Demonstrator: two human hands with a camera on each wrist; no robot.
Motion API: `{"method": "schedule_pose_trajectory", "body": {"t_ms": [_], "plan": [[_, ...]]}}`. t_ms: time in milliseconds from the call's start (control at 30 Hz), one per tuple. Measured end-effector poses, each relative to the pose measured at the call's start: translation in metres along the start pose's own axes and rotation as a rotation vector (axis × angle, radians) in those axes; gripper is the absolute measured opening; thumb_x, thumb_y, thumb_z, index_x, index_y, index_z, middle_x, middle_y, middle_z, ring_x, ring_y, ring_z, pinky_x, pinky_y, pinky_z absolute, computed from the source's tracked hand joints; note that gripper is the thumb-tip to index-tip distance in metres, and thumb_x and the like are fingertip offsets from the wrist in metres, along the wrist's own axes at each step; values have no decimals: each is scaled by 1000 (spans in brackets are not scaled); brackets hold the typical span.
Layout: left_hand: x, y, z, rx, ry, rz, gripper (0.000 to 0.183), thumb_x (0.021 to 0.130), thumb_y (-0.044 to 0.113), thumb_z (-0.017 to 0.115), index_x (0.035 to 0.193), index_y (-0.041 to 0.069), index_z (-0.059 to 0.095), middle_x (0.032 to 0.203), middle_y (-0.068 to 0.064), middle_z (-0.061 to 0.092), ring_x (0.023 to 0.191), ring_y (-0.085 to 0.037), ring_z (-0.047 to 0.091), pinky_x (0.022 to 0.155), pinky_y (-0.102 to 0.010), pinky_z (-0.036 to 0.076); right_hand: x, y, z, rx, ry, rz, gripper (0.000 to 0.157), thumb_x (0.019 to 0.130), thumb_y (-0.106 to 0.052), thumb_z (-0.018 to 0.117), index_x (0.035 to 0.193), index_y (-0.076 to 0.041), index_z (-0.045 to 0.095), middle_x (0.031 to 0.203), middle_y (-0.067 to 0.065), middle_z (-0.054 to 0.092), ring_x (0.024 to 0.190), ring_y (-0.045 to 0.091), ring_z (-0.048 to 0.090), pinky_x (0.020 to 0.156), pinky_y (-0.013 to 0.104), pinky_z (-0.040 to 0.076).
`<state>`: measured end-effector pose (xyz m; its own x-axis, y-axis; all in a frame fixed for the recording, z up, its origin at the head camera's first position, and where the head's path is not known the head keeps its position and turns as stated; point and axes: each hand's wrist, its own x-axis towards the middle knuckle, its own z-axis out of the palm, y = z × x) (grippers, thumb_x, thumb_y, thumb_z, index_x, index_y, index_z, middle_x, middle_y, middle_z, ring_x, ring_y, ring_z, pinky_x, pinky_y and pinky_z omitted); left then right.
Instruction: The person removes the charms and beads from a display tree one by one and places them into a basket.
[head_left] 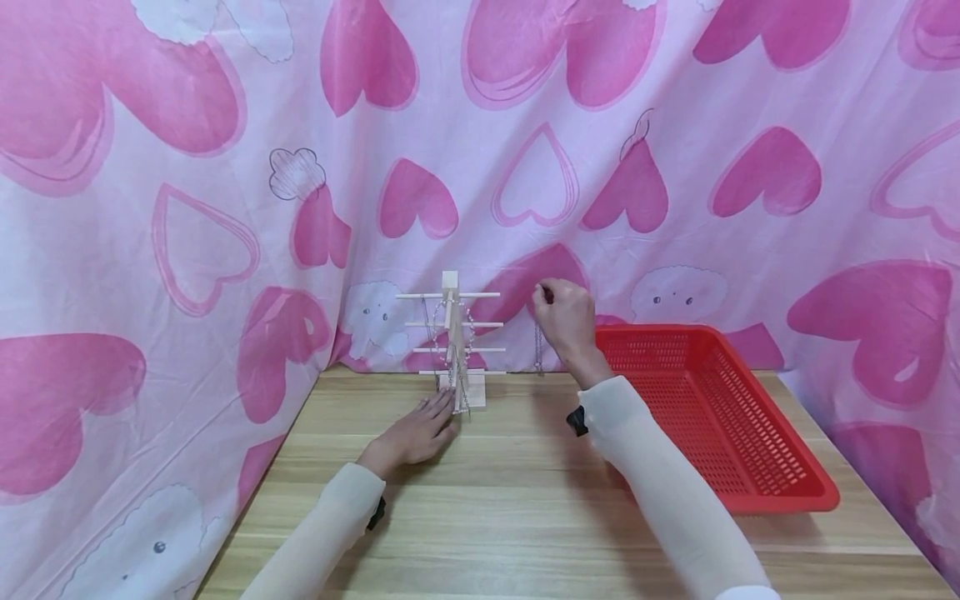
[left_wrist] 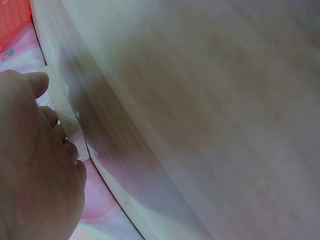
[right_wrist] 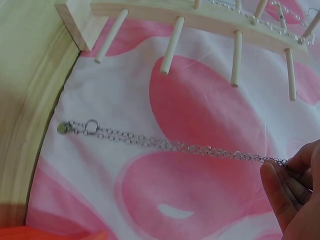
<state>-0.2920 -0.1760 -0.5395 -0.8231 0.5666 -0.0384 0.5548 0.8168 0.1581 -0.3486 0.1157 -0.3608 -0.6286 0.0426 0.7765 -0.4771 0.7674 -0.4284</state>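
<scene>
My right hand [head_left: 567,321] is raised to the right of a wooden jewelry stand [head_left: 456,337] and pinches a silver chain necklace [right_wrist: 175,146] between thumb and fingers. The doubled chain hangs straight down, with a ring and a small greenish pendant [right_wrist: 64,128] at its lower end. Low at the stand's foot, my left hand [head_left: 418,431] rests its fingers against the base, the fingers mostly straight. Several pegs stick out sideways from the post. A string of pearl-like beads [head_left: 470,321] loops round the upper pegs, and thin chains hang on the stand's left and front.
A red perforated plastic basket [head_left: 813,492] stands on the right of the wood-grain table [head_left: 480,533], beside my right forearm. Cloth with pink hearts [head_left: 420,200] hangs behind and along both sides of the table.
</scene>
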Motion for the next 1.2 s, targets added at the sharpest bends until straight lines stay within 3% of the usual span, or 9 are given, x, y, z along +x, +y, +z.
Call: {"method": "schedule_pose_trajectory", "body": {"t_ms": [367,633,900,1200], "plan": [[2,-3,3,34,0,-8,63,107,43,26,157,8,13,166,-8,5,154,-28,9,125,-45,15,17,3,-20,34,48,-73,16,88,-10,64,87,-3,78,80,13,75,70,26,70,68,41,59],[-1,5,-6,35,-10,-16,62,107,42,25,157,8,10,166,-7,4,154,-29,9,126,-44,15,31,8,-47,35,35,-73,19,92,-15,62,91,-5,78,81,13,75,67,23,67,68,39,60],[-1,5,-6,36,-12,-23,62,107,41,26,157,7,10,166,-7,3,154,-29,9,126,-44,15,39,19,-71,13,37,-63,19,93,-16,63,97,-5,78,86,14,75,74,25,68,71,41,60],[-1,4,-5,10,-15,-12,62,107,39,29,157,5,14,166,-10,6,154,-31,10,125,-48,17,44,29,-91,-24,59,-75,21,93,-17,61,93,-4,78,83,14,75,72,25,68,70,42,59]]}}
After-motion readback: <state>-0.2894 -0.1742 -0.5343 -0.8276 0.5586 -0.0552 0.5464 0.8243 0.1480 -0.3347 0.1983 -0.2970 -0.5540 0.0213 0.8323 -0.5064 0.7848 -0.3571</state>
